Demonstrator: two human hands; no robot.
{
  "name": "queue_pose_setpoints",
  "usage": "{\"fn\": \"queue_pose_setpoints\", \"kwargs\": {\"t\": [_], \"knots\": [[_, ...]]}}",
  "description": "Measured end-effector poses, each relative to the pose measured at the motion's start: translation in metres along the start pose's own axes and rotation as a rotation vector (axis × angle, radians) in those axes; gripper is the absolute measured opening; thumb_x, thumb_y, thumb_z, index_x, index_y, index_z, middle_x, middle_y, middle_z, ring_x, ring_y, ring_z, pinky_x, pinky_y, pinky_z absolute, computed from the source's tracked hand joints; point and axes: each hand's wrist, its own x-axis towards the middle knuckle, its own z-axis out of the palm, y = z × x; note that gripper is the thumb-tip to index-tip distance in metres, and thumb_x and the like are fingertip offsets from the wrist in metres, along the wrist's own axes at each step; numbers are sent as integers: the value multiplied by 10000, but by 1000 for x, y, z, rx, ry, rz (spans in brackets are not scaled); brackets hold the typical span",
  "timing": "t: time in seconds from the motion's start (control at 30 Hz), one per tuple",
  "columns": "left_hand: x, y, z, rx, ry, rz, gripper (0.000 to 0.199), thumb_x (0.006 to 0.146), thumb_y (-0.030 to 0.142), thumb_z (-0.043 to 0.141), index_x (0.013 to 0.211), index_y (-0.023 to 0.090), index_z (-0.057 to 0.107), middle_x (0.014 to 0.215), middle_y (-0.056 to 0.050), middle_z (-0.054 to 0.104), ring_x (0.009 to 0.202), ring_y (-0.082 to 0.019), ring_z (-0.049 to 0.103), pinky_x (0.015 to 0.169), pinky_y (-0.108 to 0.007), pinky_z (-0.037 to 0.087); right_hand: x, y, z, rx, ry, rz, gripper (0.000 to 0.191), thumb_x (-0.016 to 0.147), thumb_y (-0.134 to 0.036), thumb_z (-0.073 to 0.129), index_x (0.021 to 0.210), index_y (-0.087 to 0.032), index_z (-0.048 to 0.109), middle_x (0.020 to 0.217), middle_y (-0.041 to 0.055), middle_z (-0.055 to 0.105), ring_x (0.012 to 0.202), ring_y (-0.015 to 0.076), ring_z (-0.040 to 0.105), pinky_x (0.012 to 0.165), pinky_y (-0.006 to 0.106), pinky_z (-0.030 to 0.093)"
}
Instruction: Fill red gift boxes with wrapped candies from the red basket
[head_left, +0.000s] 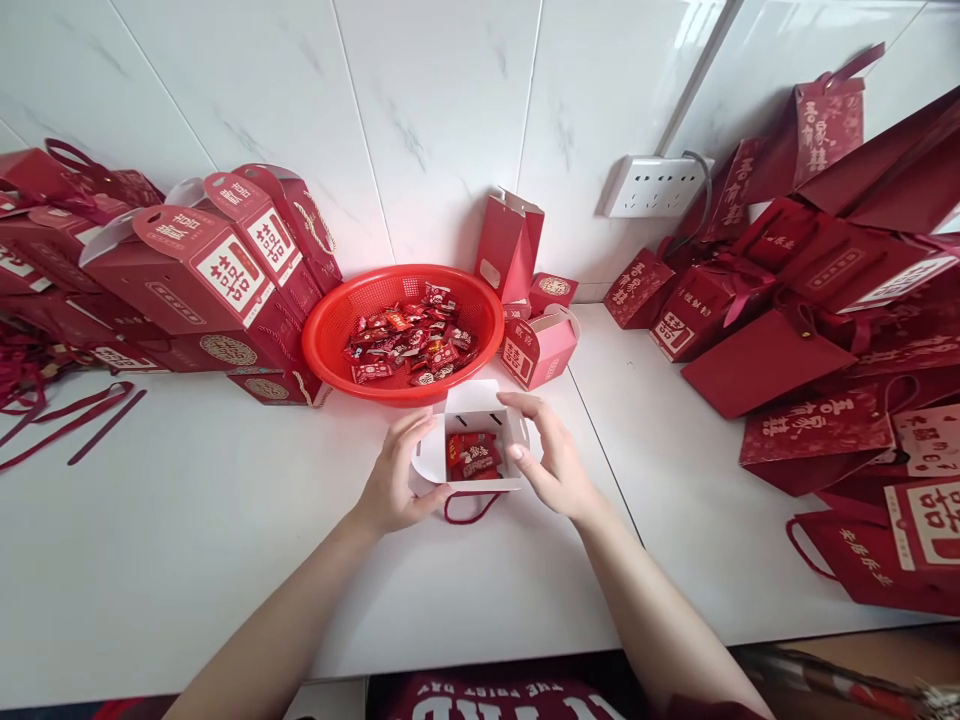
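Note:
An open gift box (pixel 511 428), white inside, stands near the middle of the table with red wrapped candies (pixel 474 455) in it. My left hand (pixel 399 475) grips its left side, fingers at the back corner and thumb at the front edge. On the right side, my right hand (pixel 551 455) holds the box with fingers and thumb along the raised flap. A dark red cord handle (pixel 471 510) loops out at the front onto the table. Just behind the box sits a red plastic basket (pixel 319 345) with many wrapped candies (pixel 442 350).
Stacked red gift boxes (pixel 217 265) fill the left back, with loose ribbons (pixel 97 405) before them. Small boxes (pixel 541 347) stand right of the basket. Many red boxes (pixel 817 420) pile up on the right. A power strip (pixel 656 187) is on the tiled wall.

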Motion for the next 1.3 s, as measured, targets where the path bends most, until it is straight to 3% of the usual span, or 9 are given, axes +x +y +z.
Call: {"fn": "queue_pose_setpoints", "kwargs": {"t": [0.2, 0.4, 0.53, 0.6, 0.8, 0.97, 1.07, 1.17, 1.3], "knots": [[2, 14, 3, 16, 85, -40, 778, 788, 357, 722, 1456, 191, 359, 1403, -204, 439, 1353, -381, 419, 1086, -605, 400, -5, -4, 2, 75, -36, 32, 428, 904, -229, 551, 1325, -264, 482, 1458, 135, 449, 1370, 276, 422, 1037, 486, 467], [-2, 20, 10, -139, 169, -116, 896, 733, 316, 783, 1484, 219, 304, 1520, -208, 307, 1430, -408, 319, 1111, -637, 362, -9, 1, 6, 263, 37, 275, 484, 817, -99, 437, 1270, -263, 486, 1500, 111, 417, 1318, 253, 491, 841, 375, 548], [-6, 21, 15, -340, 114, -228, 930, 777, 349, 749, 1524, 220, 210, 1624, -217, 72, 1459, -412, 272, 1113, -620, 373, -9, 4, 11, 334, -22, 302, 722, 738, -68, 442, 1422, -287, 371, 1518, 85, 417, 1357, 244, 450, 1022, 461, 463], [-7, 21, 17, -409, 94, -277, 935, 804, 363, 721, 1543, 221, 166, 1634, -205, 48, 1475, -403, 235, 1110, -598, 392, -9, 3, 13, 344, -55, 284, 799, 723, -56, 450, 1472, -293, 304, 1536, 85, 397, 1371, 247, 429, 1092, 504, 394], [-9, 22, 19, -493, 68, -319, 888, 865, 271, 640, 1561, 243, 89, 1483, -190, 381, 1343, -308, 456, 1084, -531, 445, -11, 2, 11, 242, -84, 213, 695, 815, -81, 455, 1467, -281, 317, 1300, 89, 573, 1246, 251, 530, 1076, 500, 412], [-7, 16, 12, -354, 4, -277, 803, 796, 323, 707, 1491, 213, 320, 1325, -158, 491, 1211, -305, 536, 1034, -516, 473, -14, 2, 9, 136, -144, 103, 375, 973, -262, 474, 1348, -257, 474, 1094, 80, 649, 1077, 236, 605, 999, 451, 473], [-4, 13, 7, -239, -134, -169, 878, 805, 443, 698, 1539, 207, 279, 1427, -183, 446, 1301, -351, 460, 1081, -548, 418, -16, 0, 12, 165, -99, 94, 392, 995, -389, 461, 1364, -259, 471, 1288, 113, 588, 1241, 258, 538, 1062, 466, 436], [0, 13, 4, -108, -233, -79, 762, 876, 516, 596, 1531, 233, 331, 1533, -161, 362, 1381, -365, 376, 1127, -556, 360, -17, -5, 19, 270, -96, 55, 503, 1007, -473, 395, 1467, -269, 371, 1534, 119, 386, 1427, 269, 361, 1141, 484, 368], [4, 13, -2, -40, -323, -21, 775, 927, 616, 451, 1549, 183, 292, 1589, -175, 283, 1429, -370, 323, 1152, -560, 331, -19, -10, 31, 129, -255, 67, 545, 1045, -323, 311, 1576, -313, 192, 1630, 64, 250, 1498, 229, 224, 1231, 528, 153]]}}
